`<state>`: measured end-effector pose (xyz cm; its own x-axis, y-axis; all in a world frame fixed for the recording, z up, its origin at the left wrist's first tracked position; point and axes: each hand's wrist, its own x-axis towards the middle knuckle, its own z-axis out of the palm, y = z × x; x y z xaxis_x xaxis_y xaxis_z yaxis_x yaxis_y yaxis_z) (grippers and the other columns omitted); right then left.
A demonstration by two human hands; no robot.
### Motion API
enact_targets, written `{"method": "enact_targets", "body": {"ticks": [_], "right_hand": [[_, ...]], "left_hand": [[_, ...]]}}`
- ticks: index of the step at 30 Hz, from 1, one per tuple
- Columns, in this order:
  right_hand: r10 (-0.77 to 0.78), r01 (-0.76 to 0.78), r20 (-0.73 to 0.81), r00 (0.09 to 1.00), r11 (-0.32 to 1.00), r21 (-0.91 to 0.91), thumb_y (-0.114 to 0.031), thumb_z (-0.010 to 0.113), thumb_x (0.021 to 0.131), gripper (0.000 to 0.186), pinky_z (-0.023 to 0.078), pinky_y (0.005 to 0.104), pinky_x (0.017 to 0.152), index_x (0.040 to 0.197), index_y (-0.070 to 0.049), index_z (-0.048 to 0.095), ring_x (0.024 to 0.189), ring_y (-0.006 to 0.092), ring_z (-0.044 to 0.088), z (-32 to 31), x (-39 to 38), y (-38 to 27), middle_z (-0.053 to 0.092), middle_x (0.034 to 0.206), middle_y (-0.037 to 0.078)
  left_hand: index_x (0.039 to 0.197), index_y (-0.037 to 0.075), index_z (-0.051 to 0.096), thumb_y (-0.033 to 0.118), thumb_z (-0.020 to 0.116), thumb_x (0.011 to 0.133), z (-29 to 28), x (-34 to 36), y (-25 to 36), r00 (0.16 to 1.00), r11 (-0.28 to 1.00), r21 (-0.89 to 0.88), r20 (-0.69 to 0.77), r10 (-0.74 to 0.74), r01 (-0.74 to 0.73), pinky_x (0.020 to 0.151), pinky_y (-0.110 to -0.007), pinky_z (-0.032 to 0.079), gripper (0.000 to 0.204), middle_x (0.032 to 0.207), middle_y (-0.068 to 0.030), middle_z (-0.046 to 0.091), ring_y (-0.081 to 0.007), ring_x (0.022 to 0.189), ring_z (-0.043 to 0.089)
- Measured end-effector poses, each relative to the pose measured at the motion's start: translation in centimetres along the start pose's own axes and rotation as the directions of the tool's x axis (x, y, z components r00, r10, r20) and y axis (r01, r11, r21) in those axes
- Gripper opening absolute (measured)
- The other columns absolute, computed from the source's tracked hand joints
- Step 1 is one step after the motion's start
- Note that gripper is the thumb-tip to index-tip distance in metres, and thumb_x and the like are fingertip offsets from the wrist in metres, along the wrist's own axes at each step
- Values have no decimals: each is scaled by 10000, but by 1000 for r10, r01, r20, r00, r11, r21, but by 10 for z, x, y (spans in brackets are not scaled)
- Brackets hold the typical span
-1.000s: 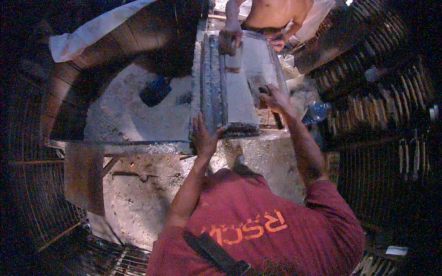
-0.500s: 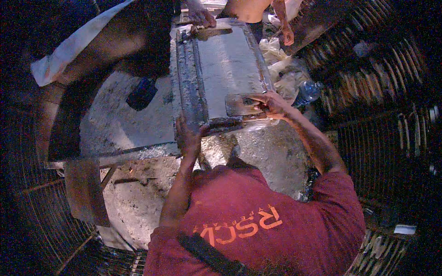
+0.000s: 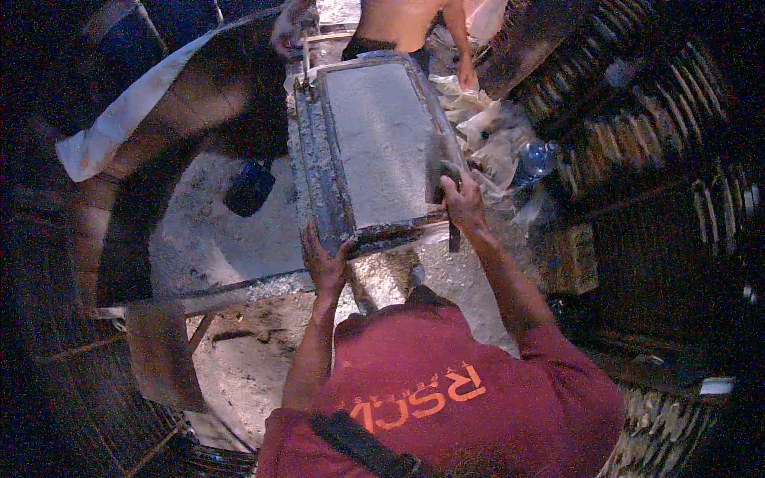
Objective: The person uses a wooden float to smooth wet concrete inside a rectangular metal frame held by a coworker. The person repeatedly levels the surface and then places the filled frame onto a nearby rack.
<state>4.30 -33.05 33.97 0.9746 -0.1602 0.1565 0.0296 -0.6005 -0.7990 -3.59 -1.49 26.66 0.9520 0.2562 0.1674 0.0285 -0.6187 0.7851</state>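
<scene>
A rectangular metal-edged mould point(image 3: 355, 234) bears a pale, smoothed wet mix point(image 3: 381, 135), with a crusted channel along its left side. My left hand point(image 3: 323, 256) grips the mould frame at its near-left corner, fingers curled along the side. My right hand point(image 3: 462, 195) holds a flat hand float point(image 3: 438, 175), tipped up at the mould's right edge and partly blurred. Across the mould a shirtless co-worker point(image 3: 398, 24) stands, one hand point(image 3: 288, 33) at the far-left corner, the other point(image 3: 467, 76) hanging by the right side.
A curved wooden enclosure with a draped pale sheet point(image 3: 88, 151) stands left, holding powdery material point(image 3: 211, 247) and a dark blue scoop point(image 3: 249, 190). Crumpled pale sacks point(image 3: 490, 127) and a clear plastic bottle point(image 3: 538, 159) lie right, before stacked slat-like pieces point(image 3: 629, 143).
My right hand has moved the float from on the surface out to the right edge, tilting it. The co-worker's float has left the surface, and that hand has moved up and left.
</scene>
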Motion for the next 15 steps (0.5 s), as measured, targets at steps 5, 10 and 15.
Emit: {"method": "enact_targets", "body": {"ticks": [5,10,15], "right_hand": [[195,-217,114,974,948,231,-276,589,929,361,547,405,640,1172,-10,607,684,238,642,3,24,-62,650,811,101],[96,-114,70,993,938,327,-252,601,922,360,482,320,488,1207,-34,632,529,133,571,18,56,-56,646,787,52],[101,-118,91,991,972,205,-264,604,900,271,483,330,500,1014,-24,657,543,131,558,35,114,-30,604,714,44]], "left_hand": [[1495,-7,291,512,807,733,-9,9,9,999,1000,-8,26,-26,26,1168,-487,247,1057,1502,-290,345,-450,1405,310],[1513,-17,240,459,818,752,-9,1,14,996,996,23,14,-86,86,1184,-478,231,1067,1532,-279,307,-428,1424,293],[1508,4,259,468,827,736,1,5,7,995,996,-26,-31,-92,91,1173,-475,261,1065,1526,-268,320,-430,1413,310]]}}
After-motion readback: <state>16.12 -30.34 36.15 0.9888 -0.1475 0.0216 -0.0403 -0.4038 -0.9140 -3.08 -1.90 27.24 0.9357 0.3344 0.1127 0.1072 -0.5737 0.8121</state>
